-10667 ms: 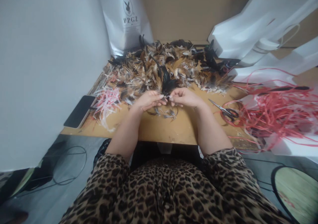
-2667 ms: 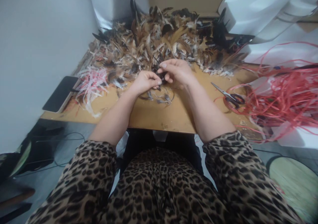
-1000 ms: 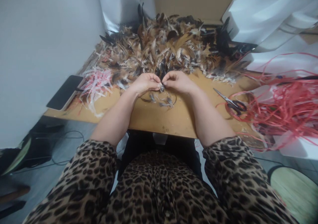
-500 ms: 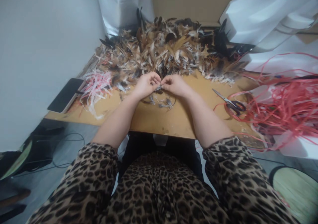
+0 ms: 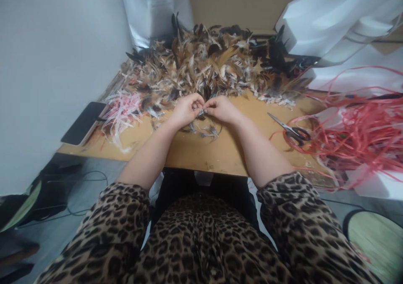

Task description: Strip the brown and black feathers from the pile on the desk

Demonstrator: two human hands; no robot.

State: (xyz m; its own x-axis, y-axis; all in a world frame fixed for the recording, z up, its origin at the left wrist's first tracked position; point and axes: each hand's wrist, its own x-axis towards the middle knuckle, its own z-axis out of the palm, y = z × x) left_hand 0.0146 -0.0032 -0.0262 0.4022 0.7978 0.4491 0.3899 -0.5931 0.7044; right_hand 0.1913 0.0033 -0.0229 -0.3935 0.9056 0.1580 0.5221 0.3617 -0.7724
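My left hand [image 5: 187, 110] and my right hand [image 5: 222, 109] meet fingertip to fingertip at the front of the feather pile [image 5: 195, 61]. Both are closed in a pinch on a small dark feather [image 5: 206, 91], whose tip points away from me between the thumbs and fingers. Its greyish fluffy base shows just under the fingertips; the fingers hide the middle. A few loose grey feather tufts [image 5: 210, 131] lie on the tabletop right below the hands. The pile behind is a thick mix of brown, white and black feathers.
Red plastic ribbon strands [image 5: 365, 128] heap at the right, beside open scissors [image 5: 294, 132]. Pink and white strips [image 5: 121, 111] and a phone [image 5: 83, 123] lie left on the wooden table [image 5: 208, 158]. White bags [image 5: 157, 11] stand behind; a round stool [image 5: 376, 244] is lower right.
The hands stay together in almost the same pinch, with only a slight shift of the fingers. The whole view has tilted a little; the objects on the table lie as before.
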